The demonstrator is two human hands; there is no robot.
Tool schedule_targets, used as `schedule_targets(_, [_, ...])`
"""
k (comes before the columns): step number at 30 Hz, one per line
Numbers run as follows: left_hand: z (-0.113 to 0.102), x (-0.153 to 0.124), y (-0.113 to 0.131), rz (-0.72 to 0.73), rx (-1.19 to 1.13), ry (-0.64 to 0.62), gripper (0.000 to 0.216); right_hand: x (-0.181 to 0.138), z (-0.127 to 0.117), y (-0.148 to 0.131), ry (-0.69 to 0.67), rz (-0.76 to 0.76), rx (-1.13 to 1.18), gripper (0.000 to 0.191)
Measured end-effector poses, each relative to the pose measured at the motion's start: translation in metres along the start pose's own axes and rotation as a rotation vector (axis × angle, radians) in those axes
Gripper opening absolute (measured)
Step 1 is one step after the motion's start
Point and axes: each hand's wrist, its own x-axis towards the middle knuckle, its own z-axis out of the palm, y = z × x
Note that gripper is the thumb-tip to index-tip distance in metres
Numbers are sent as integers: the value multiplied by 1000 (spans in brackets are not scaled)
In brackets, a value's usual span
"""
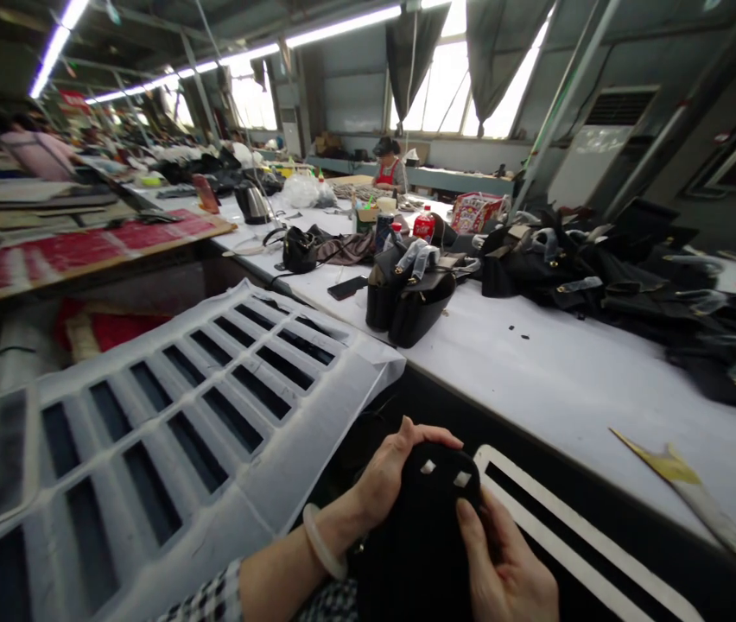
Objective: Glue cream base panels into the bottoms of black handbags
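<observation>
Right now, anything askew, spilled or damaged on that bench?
Nothing spilled or visibly damaged. One oddity: a torn yellowish paper scrap lies loose on the white table, apart from the piled black bags. Both hands, left hand and right hand, hold a black leather piece with two small cut-outs.

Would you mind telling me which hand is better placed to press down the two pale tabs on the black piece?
Probably the right hand: its thumb lies on the black piece just below the pale tabs, while the left hand cups the piece's far edge, steadying it.

Bare white table ahead; handbags and slotted frame crowd left.
</observation>
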Motion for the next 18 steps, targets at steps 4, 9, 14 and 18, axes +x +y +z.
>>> schedule_targets(4, [0, -2, -3, 1, -69, -11, 71, 22, -8, 5, 10, -364, -194, 53])
schedule_targets(9, [3, -1, -3, 92, -28, -13, 69, 28, -4, -8, 88, -640, -239, 31])
schedule_targets(14, [6, -1, -5, 99, -44, -8, 69, 24, 0, -17, 147, -735, -187, 17])
schedule_targets(18, [11, -2, -2, 84, -14, -6, 65, 18, -2, -16, 239, -820, -220, 17])
